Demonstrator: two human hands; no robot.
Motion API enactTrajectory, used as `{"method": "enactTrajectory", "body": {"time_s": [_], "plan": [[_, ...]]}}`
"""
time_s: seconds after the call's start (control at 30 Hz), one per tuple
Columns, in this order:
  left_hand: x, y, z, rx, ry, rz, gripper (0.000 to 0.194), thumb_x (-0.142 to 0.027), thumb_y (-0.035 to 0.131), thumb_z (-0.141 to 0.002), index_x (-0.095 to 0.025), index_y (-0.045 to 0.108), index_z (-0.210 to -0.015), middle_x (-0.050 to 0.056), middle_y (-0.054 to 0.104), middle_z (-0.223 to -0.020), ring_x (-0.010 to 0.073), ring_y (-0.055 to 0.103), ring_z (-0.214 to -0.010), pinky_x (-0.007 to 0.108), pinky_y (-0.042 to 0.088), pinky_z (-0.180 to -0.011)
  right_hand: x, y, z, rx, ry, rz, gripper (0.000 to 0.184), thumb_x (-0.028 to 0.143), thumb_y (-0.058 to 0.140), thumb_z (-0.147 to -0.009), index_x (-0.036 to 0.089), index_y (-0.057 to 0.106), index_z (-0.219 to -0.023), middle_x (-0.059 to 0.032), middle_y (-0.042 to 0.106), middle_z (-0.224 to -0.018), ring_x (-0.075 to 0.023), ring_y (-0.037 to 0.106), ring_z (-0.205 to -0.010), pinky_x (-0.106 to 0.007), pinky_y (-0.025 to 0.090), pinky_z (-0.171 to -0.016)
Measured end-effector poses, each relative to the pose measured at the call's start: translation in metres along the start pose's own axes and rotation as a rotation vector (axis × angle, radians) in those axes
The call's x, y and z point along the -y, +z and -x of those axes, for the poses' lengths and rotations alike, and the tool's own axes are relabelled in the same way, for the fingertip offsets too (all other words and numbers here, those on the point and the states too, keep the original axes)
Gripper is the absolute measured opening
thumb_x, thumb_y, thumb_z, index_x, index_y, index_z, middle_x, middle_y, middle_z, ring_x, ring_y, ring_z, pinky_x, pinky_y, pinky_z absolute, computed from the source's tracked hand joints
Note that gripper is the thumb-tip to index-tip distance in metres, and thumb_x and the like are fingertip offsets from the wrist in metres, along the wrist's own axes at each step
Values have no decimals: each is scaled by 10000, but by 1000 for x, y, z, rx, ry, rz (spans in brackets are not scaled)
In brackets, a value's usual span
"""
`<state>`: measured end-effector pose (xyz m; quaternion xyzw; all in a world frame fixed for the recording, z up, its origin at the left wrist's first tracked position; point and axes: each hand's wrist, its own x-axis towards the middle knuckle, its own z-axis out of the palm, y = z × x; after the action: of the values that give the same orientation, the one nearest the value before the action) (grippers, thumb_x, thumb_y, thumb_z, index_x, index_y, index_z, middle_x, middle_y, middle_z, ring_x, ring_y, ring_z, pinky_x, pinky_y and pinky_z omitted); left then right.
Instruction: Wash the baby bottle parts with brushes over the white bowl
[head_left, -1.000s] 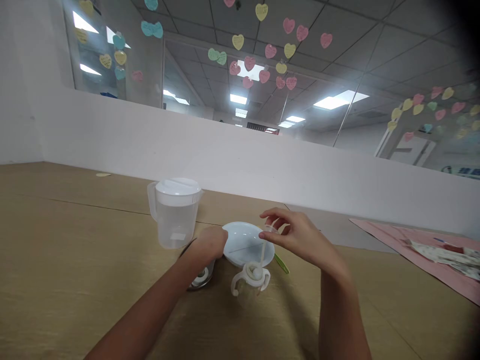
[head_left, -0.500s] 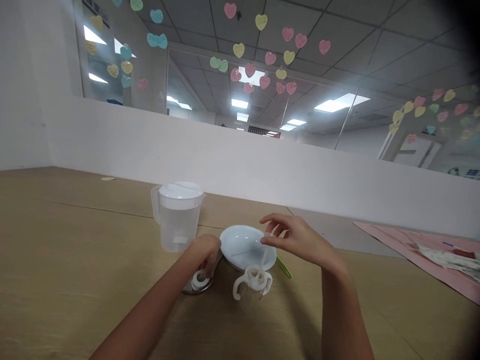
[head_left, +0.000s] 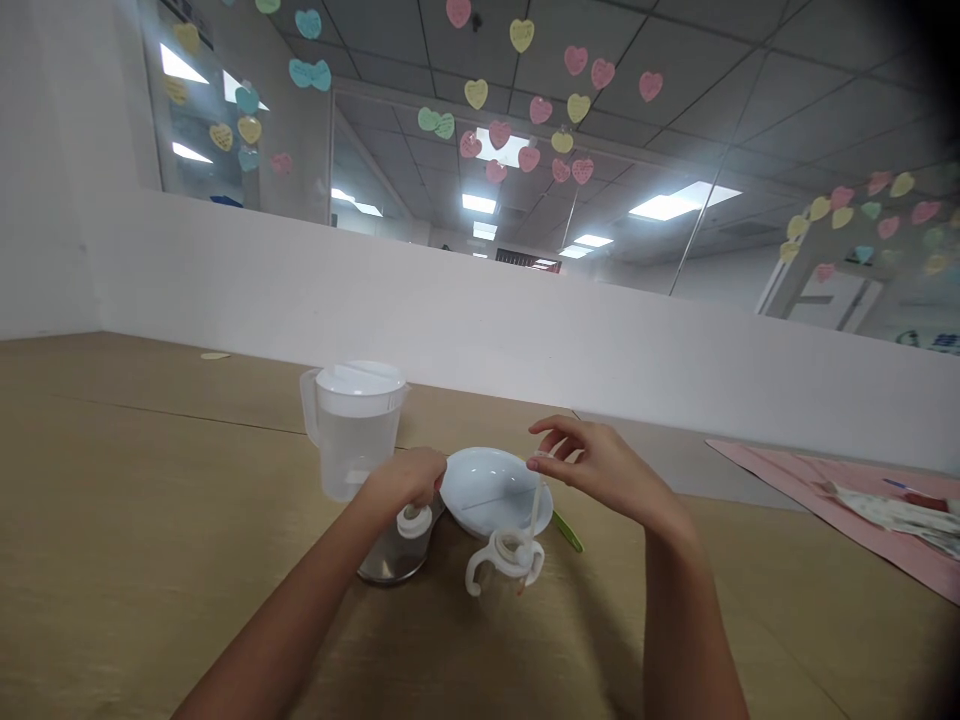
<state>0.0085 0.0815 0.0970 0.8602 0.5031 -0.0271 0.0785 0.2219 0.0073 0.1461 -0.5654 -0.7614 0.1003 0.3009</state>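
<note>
My left hand (head_left: pixel 409 480) is closed on a small white ring-shaped cap (head_left: pixel 414 523), raised over a shiny metal dish (head_left: pixel 391 562). The fingertips are partly hidden. My right hand (head_left: pixel 600 468) pinches the top of a pale, thin straw (head_left: pixel 535 508) between thumb and finger, the other fingers curled loosely. The straw's lower end meets the white two-handled collar (head_left: pixel 505 552) of a clear cup, and I cannot tell how deep it goes. Right behind the cup stands a white bowl (head_left: pixel 487 478) with a thin line across its inside.
A clear lidded pitcher (head_left: pixel 356 440) holding clear liquid stands behind my left hand. A green handle (head_left: pixel 568 532) sticks out beside the bowl. At far right, a pink cloth (head_left: pixel 795 480) carries a packet and a pen. A white wall (head_left: pixel 480 320) rises behind the table.
My left hand has lifted the ring-shaped cap up off the metal dish. My right hand has moved slightly up and right, so the straw stands more upright at the cup.
</note>
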Motion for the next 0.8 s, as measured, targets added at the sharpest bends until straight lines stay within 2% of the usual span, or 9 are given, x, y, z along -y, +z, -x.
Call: {"method": "enactTrajectory", "body": {"time_s": [0.23,0.4,0.53,0.8], "plan": [[10,-4,2,-299,243,96,394,-59,427,-663,-189,564,-1009,36,622,-786,161,554,-733,227,379,-602,-5,2,-3,-28,-9,-65,374,445,579,-702,207,578,-991,-49,608,-845,-156,572,-703,-285,456,-596],[0,-10,3,-423,339,170,309,-130,418,-734,-201,559,-999,22,636,-784,151,559,-711,226,374,-602,-5,6,-5,-2,9,-70,362,440,573,-712,212,567,-993,-49,604,-854,-152,572,-691,-276,452,-566],[-4,-11,-1,-528,339,201,298,-140,383,-775,-202,563,-1004,27,656,-855,160,581,-764,247,391,-661,-2,6,-4,-7,-16,-37,350,431,576,-713,212,580,-987,-49,607,-846,-156,573,-704,-286,455,-596],[-2,-10,-6,-632,298,184,303,-174,334,-817,-197,565,-1011,38,657,-900,178,589,-818,271,420,-712,4,3,2,-31,-20,10,350,442,574,-712,224,592,-984,-44,616,-840,-164,575,-724,-291,457,-618]]}}
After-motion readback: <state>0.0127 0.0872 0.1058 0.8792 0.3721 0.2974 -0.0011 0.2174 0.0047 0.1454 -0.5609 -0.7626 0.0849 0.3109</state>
